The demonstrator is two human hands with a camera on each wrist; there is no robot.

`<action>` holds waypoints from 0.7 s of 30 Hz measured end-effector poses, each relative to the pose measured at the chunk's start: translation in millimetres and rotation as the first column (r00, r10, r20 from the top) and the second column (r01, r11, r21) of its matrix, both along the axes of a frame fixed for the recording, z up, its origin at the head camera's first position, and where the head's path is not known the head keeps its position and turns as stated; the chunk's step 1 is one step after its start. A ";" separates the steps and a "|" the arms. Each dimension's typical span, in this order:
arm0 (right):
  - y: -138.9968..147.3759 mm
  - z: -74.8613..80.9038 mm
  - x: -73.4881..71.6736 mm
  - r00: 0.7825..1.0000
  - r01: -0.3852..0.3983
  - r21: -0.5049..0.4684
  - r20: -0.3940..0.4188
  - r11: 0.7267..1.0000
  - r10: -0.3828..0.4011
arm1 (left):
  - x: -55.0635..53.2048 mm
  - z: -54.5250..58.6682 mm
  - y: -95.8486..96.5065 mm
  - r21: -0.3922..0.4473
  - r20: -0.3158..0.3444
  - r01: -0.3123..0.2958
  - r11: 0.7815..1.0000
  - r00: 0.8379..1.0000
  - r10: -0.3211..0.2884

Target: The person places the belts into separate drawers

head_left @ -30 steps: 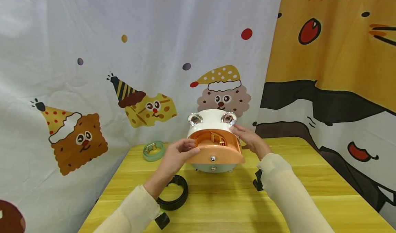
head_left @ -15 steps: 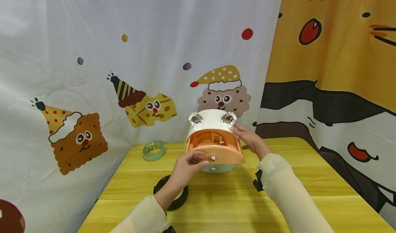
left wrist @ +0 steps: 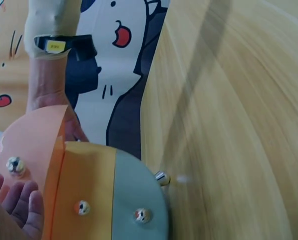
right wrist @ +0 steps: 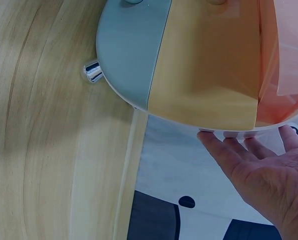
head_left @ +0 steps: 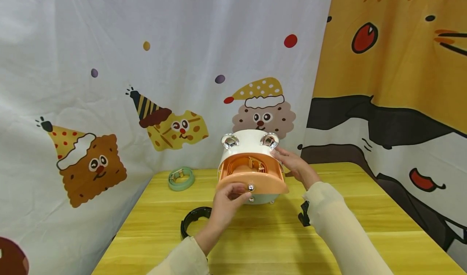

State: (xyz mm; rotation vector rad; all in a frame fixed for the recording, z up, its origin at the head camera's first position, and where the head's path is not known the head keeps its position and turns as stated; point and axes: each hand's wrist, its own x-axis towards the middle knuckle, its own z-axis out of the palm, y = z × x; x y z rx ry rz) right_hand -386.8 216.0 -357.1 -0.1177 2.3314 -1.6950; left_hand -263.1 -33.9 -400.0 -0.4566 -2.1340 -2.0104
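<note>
A small rounded drawer cabinet (head_left: 248, 139) with a white top and silver ear-like rings stands on the table. Its orange top drawer (head_left: 271, 181) is pulled out, and inside lies a coiled orange belt (head_left: 262, 166) with a gold buckle. My left hand (head_left: 224, 208) is at the drawer's front, its loosely bent fingers and thumb beside the silver knob (left wrist: 15, 166). My right hand (head_left: 297, 167) rests its extended fingers against the cabinet's right side. Below, the yellow drawer (left wrist: 96, 172) and blue-green drawer (left wrist: 134, 182) are closed.
A coiled black belt (head_left: 187, 222) lies on the wooden table (head_left: 292, 242), partly hidden by my left forearm. Toward the back left is a coiled green belt (head_left: 191, 179). Behind the table hangs a cartoon-printed curtain (head_left: 182, 31).
My left hand has moved right along the front of the orange drawer, from its left edge to the knob. The right hand and the cabinet have stayed in place.
</note>
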 end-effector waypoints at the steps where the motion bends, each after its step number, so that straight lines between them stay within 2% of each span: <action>1: -0.1 -0.2 -0.1 1.000 0.001 0.000 0.000 1.000 -0.001 | 0.3 -0.8 2.0 0.007 0.000 -0.013 1.000 1.000 0.013; 7: 0.0 -1.2 -1.4 1.000 0.005 0.007 0.002 1.000 -0.005 | 2.5 -4.5 14.6 0.049 0.012 -0.100 0.994 0.995 0.100; 10: 0.1 -1.4 -1.5 1.000 0.004 0.013 -0.003 1.000 -0.004 | 1.0 -7.1 20.3 0.054 -0.005 -0.138 0.989 0.990 0.139; 16: 0.6 -1.3 -1.1 1.000 0.001 0.010 -0.007 1.000 -0.001 | -8.0 -9.5 28.0 0.063 -0.043 -0.190 0.980 0.980 0.193; 21: 1.0 -1.2 -1.8 1.000 0.005 0.016 0.005 1.000 -0.005 | -17.4 -6.6 30.2 0.053 -0.043 -0.258 0.965 0.965 0.260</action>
